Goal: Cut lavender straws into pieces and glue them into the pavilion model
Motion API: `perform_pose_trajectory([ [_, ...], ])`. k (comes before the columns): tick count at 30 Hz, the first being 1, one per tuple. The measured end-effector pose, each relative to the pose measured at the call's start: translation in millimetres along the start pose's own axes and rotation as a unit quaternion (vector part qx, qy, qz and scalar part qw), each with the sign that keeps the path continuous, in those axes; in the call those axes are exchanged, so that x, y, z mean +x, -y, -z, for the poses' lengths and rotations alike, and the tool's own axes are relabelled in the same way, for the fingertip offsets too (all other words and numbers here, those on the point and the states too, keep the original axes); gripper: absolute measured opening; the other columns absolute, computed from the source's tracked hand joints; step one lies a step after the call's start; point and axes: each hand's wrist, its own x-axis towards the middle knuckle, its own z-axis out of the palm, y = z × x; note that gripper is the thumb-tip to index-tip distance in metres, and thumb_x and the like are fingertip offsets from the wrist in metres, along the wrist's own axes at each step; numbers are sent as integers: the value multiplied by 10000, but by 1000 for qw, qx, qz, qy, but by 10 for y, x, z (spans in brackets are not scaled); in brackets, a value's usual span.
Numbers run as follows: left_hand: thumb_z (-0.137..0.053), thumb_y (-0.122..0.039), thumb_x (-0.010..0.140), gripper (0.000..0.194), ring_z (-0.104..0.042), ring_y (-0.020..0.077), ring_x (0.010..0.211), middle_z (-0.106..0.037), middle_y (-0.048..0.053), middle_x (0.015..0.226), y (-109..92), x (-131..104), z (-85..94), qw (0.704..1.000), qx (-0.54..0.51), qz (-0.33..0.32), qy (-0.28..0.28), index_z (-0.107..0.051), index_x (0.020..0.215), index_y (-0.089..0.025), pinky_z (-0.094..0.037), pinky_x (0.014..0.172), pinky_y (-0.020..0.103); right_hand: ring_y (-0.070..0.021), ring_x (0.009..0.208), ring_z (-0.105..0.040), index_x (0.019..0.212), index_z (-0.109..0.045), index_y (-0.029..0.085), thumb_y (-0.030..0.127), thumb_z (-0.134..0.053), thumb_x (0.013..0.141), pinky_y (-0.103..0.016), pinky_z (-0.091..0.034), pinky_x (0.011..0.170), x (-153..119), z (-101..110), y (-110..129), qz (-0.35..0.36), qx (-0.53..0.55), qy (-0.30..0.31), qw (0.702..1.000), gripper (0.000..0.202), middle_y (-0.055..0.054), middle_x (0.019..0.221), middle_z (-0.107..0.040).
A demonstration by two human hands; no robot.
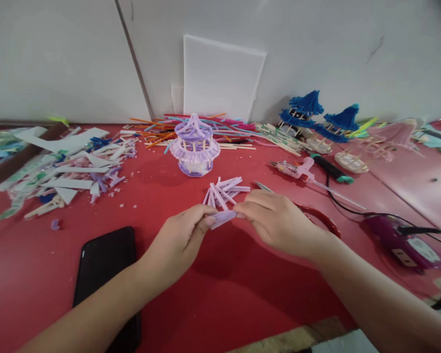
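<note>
Between my two hands is a small flat purple piece (223,218), above the red table. My left hand (185,233) pinches its left end between thumb and fingers. The right end is pinched by my right hand (275,220), whose fingers are curled. Just beyond lies a loose pile of light purple strips (224,190). Farther back stands a purple and white pavilion model (194,146), upright. Scissors with red handles (321,215) lie partly hidden under my right hand.
A black phone (108,262) lies at the left, below scraps (81,169). At the right are a pink glue gun (296,169), a purple power strip (404,242) with cables, and blue-roofed models (305,105). Colored sticks (161,131) lie along the wall.
</note>
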Motion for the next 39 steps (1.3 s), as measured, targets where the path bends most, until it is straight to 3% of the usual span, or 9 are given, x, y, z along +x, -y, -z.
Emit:
perform_pose_trajectory([
  [6, -536, -502, 866, 497, -618, 261, 987, -693, 95, 1049, 71, -63, -51, 994, 85, -15, -68, -551, 1249, -185, -477, 823, 357, -162, 690, -547, 876, -648, 132, 62, -396, 906, -272, -435, 640, 22, -29, 10, -13, -3, -25, 1000, 264, -64, 762, -648],
  [14, -522, -276, 861, 239, -655, 180, 723, -749, 19, 799, 0, -47, -57, 995, -30, 43, -82, -742, 953, -264, -489, 707, 298, -171, 714, -559, 860, -655, 143, 89, -381, 926, -288, -456, 663, 15, -51, 33, 10, -13, -16, 1000, 288, -67, 750, -639],
  [17, -618, -435, 785, 270, -655, 198, 772, -741, 49, 852, -37, -18, -12, 974, -190, 121, 16, -713, 897, -208, -506, 692, 305, -162, 717, -547, 858, -649, 151, 84, -383, 921, -281, -446, 669, 8, -30, 20, 21, -4, -3, 1000, 282, -59, 757, -631],
  [21, -438, -669, 817, 558, -653, 185, 786, -717, 115, 947, -67, 1, 34, 863, -412, 200, 215, -633, 935, -161, -525, 664, 301, -141, 656, -489, 831, -637, 143, 79, -380, 930, -261, -389, 623, 16, 9, 95, 63, 18, 46, 997, 283, -33, 701, -589],
  [23, -416, -658, 845, 521, -601, 131, 650, -683, 60, 770, -53, -12, 32, 843, -421, 212, 261, -588, 871, -167, -507, 610, 261, -143, 632, -459, 777, -626, 143, 73, -361, 931, -269, -353, 588, 23, 15, 158, 80, 14, 70, 994, 314, -25, 667, -561],
  [27, -496, -614, 835, 419, -421, 69, 496, -414, -73, 647, -9, -58, -30, 874, -366, 195, 254, -477, 803, -196, -455, 470, 208, -153, 623, -445, 758, -616, 150, 92, -404, 917, -285, -327, 553, 27, 4, 221, 67, -11, 113, 991, 272, -22, 668, -549],
  [31, -335, -575, 911, 385, -429, 65, 421, -398, -70, 678, -20, -76, -98, 921, -254, 181, 232, -442, 840, -212, -314, 368, 201, -145, 641, -502, 809, -639, 148, 72, -459, 889, -264, -387, 580, 25, -6, 181, 26, 0, 129, 991, 211, -22, 701, -585],
  [35, -315, -432, 960, 318, -445, 96, 541, -462, -51, 674, -53, -59, -118, 974, -159, 89, 135, -477, 801, -210, -372, 523, 233, -128, 726, -611, 936, -687, 155, 112, -449, 936, -233, -489, 660, 29, -56, 127, -30, 121, 64, 990, 242, -45, 803, -680],
  [39, -281, -405, 972, 317, -461, 135, 641, -517, -28, 717, -56, -61, -113, 990, -84, 60, 91, -471, 803, -214, -365, 624, 276, -116, 760, -676, 984, -713, 187, 200, -568, 912, -222, -539, 696, 49, -128, 102, -85, 259, -37, 961, 163, -35, 859, -741],
])
